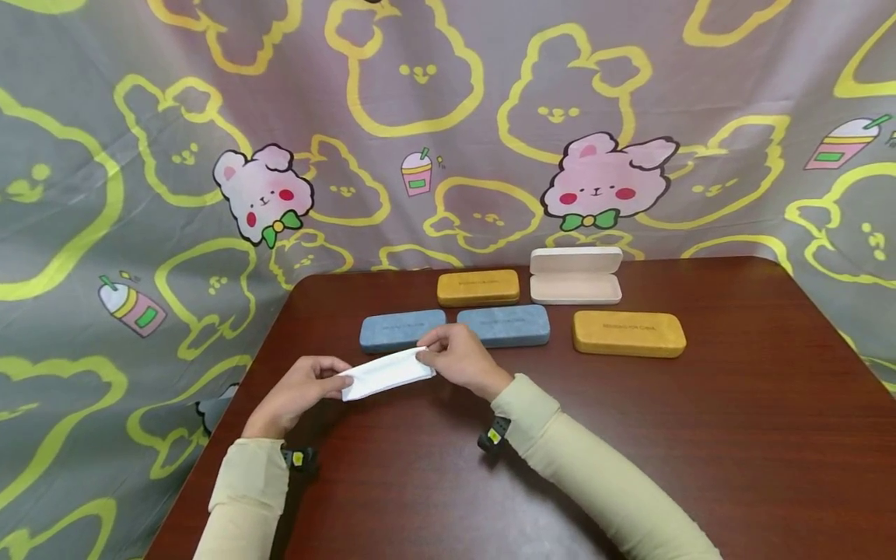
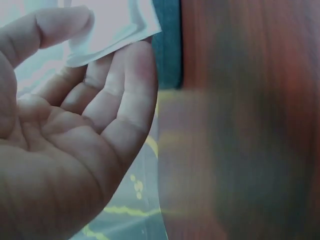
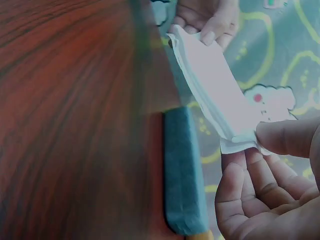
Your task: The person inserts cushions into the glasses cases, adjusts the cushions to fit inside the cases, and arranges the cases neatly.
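Observation:
A folded white cloth [image 1: 388, 373] is stretched between both hands above the table, its long side tilted up to the right. My left hand [image 1: 301, 389] pinches one end between thumb and fingers; in the left wrist view the thumb lies on top of the cloth [image 2: 115, 25]. At the other end my right hand [image 1: 465, 362] pinches a corner. Layered edges of the cloth [image 3: 215, 80] show in the right wrist view. Just behind the hands lie two blue glasses cases, the left one [image 1: 399, 330] and the right one [image 1: 511, 325], partly hidden by the right hand.
A yellow case [image 1: 479, 288] lies shut at the back, beside a white case [image 1: 577, 288] with its lid raised. Another yellow case [image 1: 630, 334] lies to the right. The brown wooden table [image 1: 630, 451] meets a patterned curtain [image 1: 476, 101] at its back edge.

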{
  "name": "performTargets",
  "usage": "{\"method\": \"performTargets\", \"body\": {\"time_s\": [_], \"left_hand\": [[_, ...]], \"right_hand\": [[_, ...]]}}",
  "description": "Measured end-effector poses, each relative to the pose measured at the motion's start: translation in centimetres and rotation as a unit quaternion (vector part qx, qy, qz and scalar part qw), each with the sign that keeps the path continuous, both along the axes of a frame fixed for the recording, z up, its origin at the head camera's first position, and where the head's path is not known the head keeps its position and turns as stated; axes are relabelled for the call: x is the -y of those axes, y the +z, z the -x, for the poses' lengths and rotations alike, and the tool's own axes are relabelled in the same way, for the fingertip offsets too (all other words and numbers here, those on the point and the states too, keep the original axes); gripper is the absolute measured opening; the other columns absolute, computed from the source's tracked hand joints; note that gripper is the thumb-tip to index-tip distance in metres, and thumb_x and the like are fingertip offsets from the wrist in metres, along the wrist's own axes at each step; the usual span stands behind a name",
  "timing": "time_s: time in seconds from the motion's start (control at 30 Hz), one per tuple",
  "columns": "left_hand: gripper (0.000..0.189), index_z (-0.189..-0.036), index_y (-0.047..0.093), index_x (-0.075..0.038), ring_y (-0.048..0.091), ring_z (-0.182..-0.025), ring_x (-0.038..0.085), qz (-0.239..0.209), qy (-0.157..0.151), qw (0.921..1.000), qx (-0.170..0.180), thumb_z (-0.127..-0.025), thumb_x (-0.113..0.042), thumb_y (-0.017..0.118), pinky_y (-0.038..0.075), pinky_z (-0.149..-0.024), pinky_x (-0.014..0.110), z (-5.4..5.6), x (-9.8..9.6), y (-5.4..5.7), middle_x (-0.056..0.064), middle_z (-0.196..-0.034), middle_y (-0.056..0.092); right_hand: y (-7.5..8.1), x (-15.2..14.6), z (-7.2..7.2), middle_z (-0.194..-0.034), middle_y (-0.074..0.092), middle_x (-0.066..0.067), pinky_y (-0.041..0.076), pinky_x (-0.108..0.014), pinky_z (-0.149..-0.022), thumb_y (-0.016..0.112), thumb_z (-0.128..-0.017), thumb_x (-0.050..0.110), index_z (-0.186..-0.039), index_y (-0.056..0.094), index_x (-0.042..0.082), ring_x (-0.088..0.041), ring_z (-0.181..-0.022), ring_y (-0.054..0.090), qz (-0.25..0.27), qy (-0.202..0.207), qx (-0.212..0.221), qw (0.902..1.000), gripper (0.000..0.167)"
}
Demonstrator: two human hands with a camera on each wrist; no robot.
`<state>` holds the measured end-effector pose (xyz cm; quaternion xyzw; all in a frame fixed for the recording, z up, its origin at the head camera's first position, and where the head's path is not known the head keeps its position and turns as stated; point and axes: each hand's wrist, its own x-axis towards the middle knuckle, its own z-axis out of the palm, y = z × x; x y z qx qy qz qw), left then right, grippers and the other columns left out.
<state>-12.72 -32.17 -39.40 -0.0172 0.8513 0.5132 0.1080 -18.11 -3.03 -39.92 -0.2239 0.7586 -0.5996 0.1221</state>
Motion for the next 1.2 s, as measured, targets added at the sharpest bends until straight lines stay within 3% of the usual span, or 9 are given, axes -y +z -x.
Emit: {"method": "performTargets", "body": {"time_s": [0.27, 0.7, 0.97, 1.2], "left_hand": [[0.025, -0.110, 0.069, 0.010, 0.062, -0.080, 0.027, -0.029, 0.004, 0.9995, -0.015, -0.091, -0.006, 0.074, 0.058, -0.072, 0.043, 1.4, -2.3, 1.2, 0.015, -0.097, 0.067], [0.020, -0.106, 0.073, 0.004, 0.064, -0.081, 0.028, -0.055, 0.002, 0.9976, -0.041, -0.090, -0.007, 0.076, 0.055, -0.080, 0.054, 4.0, -7.1, 2.5, 0.016, -0.099, 0.069], [0.018, -0.105, 0.073, 0.004, 0.064, -0.077, 0.022, -0.078, 0.009, 0.9955, -0.053, -0.090, -0.006, 0.076, 0.057, -0.072, 0.040, 5.7, -10.1, 3.4, 0.013, -0.095, 0.071], [0.016, -0.103, 0.074, 0.002, 0.063, -0.076, 0.022, -0.093, -0.001, 0.9937, -0.063, -0.090, -0.008, 0.076, 0.056, -0.080, 0.050, 7.5, -13.2, 3.8, 0.010, -0.088, 0.068]], "right_hand": [[0.6, -2.5, 0.7, -0.079, 0.067, -0.006, 0.047, -0.030, -0.062, 0.071, -0.092, 0.007, -0.098, 0.075, 0.003, -0.035, -0.076, 0.062, 0.017, -0.024, 0.015, 0.9994, 0.008], [1.1, -6.8, 2.2, -0.081, 0.067, -0.008, 0.050, -0.029, -0.063, 0.071, -0.090, 0.001, -0.097, 0.074, -0.003, -0.018, -0.073, 0.059, 0.028, -0.077, 0.008, 0.9966, 0.008], [1.9, -9.4, 3.0, -0.078, 0.064, -0.007, 0.050, -0.029, -0.062, 0.072, -0.091, 0.004, -0.098, 0.073, -0.003, -0.018, -0.070, 0.056, 0.017, -0.096, 0.014, 0.9951, 0.011], [2.4, -12.5, 3.9, -0.082, 0.066, -0.009, 0.055, -0.037, -0.070, 0.071, -0.094, 0.006, -0.102, 0.072, -0.004, -0.020, -0.074, 0.057, 0.015, -0.121, 0.017, 0.9924, 0.013]]}}
